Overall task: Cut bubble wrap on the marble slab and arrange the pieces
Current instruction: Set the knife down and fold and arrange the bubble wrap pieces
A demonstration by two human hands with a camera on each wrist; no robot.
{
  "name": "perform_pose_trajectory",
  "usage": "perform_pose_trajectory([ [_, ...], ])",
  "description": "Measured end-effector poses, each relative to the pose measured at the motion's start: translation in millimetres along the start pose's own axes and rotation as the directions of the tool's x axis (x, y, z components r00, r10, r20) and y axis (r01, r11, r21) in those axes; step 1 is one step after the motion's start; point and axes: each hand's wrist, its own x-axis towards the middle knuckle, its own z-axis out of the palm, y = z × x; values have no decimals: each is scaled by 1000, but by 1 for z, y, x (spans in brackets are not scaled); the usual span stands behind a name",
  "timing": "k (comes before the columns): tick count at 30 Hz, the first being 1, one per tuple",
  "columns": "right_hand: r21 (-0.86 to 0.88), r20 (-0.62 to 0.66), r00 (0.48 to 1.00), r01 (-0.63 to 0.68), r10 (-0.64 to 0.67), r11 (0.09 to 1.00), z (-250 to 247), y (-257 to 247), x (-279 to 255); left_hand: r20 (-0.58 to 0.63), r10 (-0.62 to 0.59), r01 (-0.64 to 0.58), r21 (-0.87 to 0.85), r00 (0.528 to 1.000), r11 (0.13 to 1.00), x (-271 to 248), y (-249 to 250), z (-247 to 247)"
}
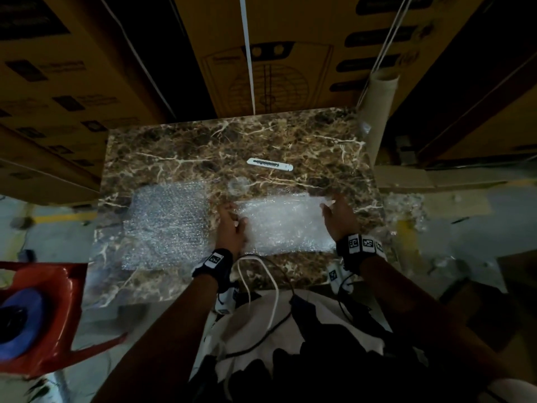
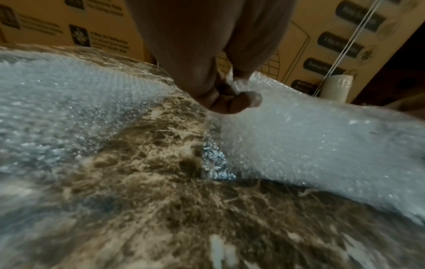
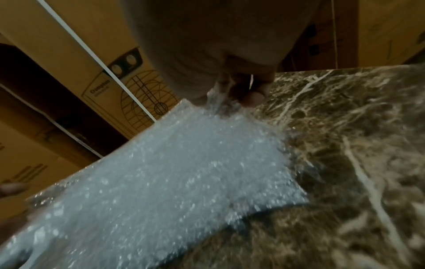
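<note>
A brown veined marble slab [image 1: 186, 146] carries two pieces of bubble wrap. One piece [image 1: 165, 225] lies flat on the left. The other, whiter piece [image 1: 286, 223] sits right of centre, lifted off the slab by both hands. My left hand [image 1: 232, 218] pinches its far left corner; in the left wrist view the fingers [image 2: 232, 102] curl on the wrap [image 2: 310, 138]. My right hand [image 1: 334, 209] pinches the far right corner, and in the right wrist view its fingertips [image 3: 250, 98] grip the sheet [image 3: 172, 172]. A white utility knife [image 1: 269, 164] lies farther back on the slab.
Cardboard boxes [image 1: 276, 53] stand stacked behind and beside the slab. A cardboard tube [image 1: 377, 112] leans at the slab's far right corner. A red plastic chair [image 1: 43, 315] with a blue object stands at lower left. More bubble wrap [image 1: 406, 210] lies on the floor at right.
</note>
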Motion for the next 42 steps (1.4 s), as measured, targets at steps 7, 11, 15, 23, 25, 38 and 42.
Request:
perform_pose_trajectory([
  [7, -116, -214, 976, 15, -40, 993, 14, 13, -19, -136, 90, -94, -25, 987, 995, 4, 5, 18],
  [11, -190, -286, 958, -25, -31, 981, 16, 11, -27, -131, 100, -79, 154, 986, 985, -1, -3, 24],
  [15, -446, -190, 921, 228, -340, 865, 12, 5, -41, -261, 246, -102, 463, 934, 880, -18, -5, 32],
  [23, -520, 241, 854, 514, -460, 682, 55, -8, -57, 253, 353, -421, 708, 901, 567, -15, -18, 56],
  [25, -523, 262, 871, 491, -416, 697, 60, -2, -52, 298, 254, -392, 702, 920, 595, -7, -20, 60],
  [38, -549, 267, 864, 500, -426, 670, 41, -21, -47, 243, 242, -342, 605, 939, 719, 1, -12, 13],
  [42, -523, 245, 845, 528, -475, 669, 37, -42, -42, 23, 43, -47, 667, 999, 744, -1, -42, -45],
])
